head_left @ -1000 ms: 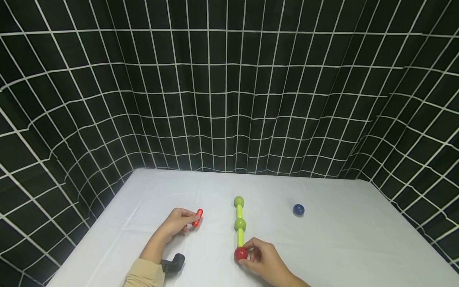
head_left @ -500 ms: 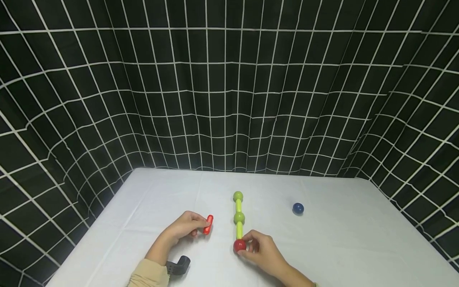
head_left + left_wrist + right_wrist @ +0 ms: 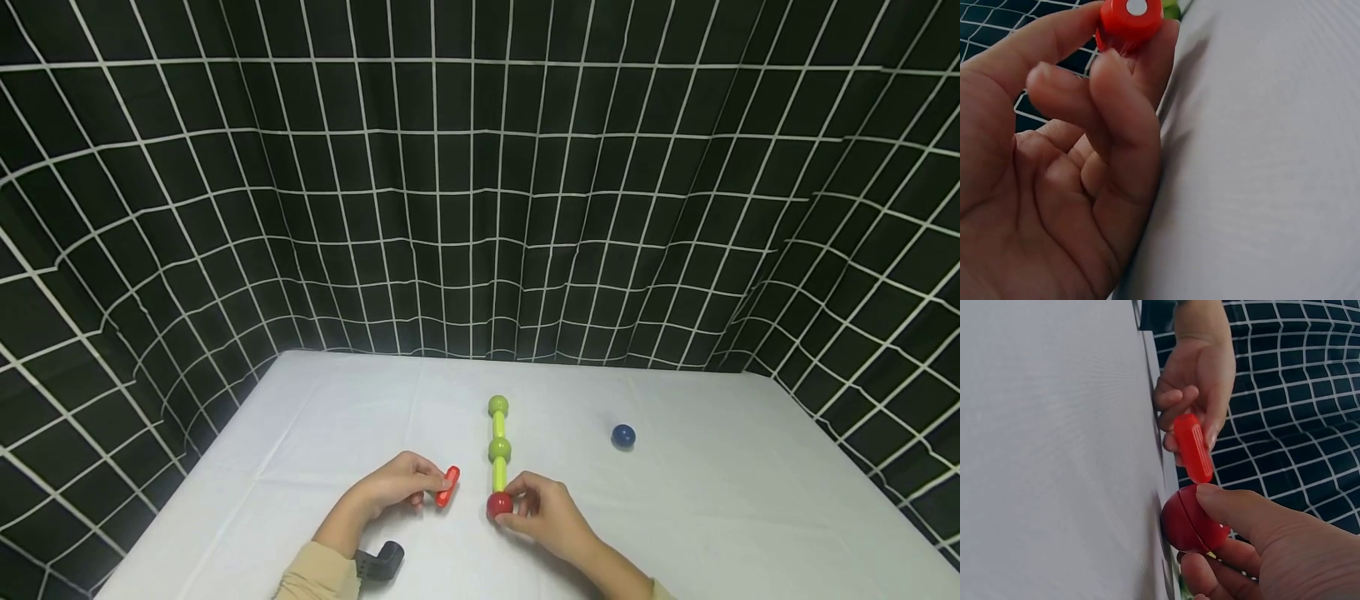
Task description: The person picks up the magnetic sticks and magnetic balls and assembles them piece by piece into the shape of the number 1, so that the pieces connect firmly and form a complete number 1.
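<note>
On the white table lies a straight chain: a far green ball (image 3: pixel 498 406), a yellow-green rod (image 3: pixel 498 425), a middle green ball (image 3: pixel 499 449), a second yellow-green rod (image 3: pixel 499 475) and a red ball (image 3: pixel 499 505) at the near end. My right hand (image 3: pixel 551 515) pinches the red ball between thumb and fingers. To the left of the chain, my left hand (image 3: pixel 401 485) pinches a red rod (image 3: pixel 447 487), apart from the red ball in the head view. In the left wrist view a pale round disc shows on the end of the red rod (image 3: pixel 1130 19).
A blue ball (image 3: pixel 623 436) sits alone to the right of the chain. A black strap with a camera mount (image 3: pixel 381 562) is on my left wrist. Dark curtains with a white grid (image 3: pixel 480 208) stand around the table's back and sides.
My left hand has moved right and nearer with the red rod, towards the red ball. The chain has slid away from me with my right hand still pinching the red ball.
</note>
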Demonstrator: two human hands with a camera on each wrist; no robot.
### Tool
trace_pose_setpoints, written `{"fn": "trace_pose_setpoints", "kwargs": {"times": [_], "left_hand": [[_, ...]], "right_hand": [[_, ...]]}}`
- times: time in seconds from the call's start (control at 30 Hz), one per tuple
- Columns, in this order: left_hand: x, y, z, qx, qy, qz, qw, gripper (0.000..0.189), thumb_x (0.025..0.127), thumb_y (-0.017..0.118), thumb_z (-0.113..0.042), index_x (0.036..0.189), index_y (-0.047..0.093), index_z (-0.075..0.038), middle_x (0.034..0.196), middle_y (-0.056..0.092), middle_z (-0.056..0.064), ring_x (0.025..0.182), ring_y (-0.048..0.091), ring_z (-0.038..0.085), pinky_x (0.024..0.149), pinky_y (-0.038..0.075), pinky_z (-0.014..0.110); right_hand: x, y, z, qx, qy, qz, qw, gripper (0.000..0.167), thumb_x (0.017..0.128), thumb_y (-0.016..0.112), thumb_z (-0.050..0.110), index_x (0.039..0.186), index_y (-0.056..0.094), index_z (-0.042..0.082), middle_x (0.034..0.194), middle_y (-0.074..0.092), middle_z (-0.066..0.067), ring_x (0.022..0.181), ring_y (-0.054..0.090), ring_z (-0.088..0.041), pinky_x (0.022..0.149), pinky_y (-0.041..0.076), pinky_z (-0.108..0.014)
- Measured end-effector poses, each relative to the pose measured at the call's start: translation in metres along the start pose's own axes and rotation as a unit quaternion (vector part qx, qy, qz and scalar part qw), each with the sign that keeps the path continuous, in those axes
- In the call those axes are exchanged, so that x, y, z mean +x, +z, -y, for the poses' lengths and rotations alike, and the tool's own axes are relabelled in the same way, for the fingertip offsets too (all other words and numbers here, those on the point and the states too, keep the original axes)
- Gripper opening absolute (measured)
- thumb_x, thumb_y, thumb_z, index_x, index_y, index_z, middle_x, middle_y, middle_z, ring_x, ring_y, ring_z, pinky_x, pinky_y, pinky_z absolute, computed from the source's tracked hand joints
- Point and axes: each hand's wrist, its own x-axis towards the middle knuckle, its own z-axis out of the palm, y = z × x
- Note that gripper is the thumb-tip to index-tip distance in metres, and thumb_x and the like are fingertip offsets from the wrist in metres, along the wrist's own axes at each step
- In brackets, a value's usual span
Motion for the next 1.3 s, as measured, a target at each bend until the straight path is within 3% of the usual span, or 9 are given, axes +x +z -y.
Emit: {"fn": "trace_pose_setpoints", "kwargs": {"times": [0.37,0.83,1.3], "left_hand": [[-0.003,0.007,-0.003,0.006,-0.002,0.059,0.9982,0.023,0.081,0.069,-0.021,0.089,0.071,0.0,0.058,0.057,-0.007,0.042,0.04,0.002,0.044,0.037,0.016],[-0.009,0.023,-0.014,0.009,-0.004,0.113,0.9935,0.018,0.081,0.069,-0.017,0.086,0.072,0.0,0.057,0.056,-0.004,0.041,0.039,0.002,0.042,0.04,0.014],[-0.01,0.032,-0.019,0.038,0.005,0.106,0.9936,0.017,0.079,0.071,-0.019,0.081,0.072,-0.002,0.057,0.056,-0.005,0.039,0.038,0.003,0.039,0.036,0.014]], "right_hand": [[0.001,-0.002,-0.001,0.028,0.035,0.008,0.999,0.022,0.078,0.074,0.021,0.092,0.065,0.006,0.078,0.063,0.0,0.06,0.048,-0.002,0.049,0.043,-0.016],[0.001,0.0,-0.001,0.066,0.055,0.006,0.9963,0.025,0.077,0.074,0.018,0.094,0.064,0.002,0.075,0.062,-0.003,0.058,0.049,-0.002,0.049,0.042,-0.015],[0.0,-0.001,-0.001,0.066,0.061,0.006,0.9959,0.026,0.078,0.074,0.02,0.094,0.064,0.002,0.074,0.061,-0.003,0.058,0.049,-0.003,0.049,0.041,-0.015]]}}
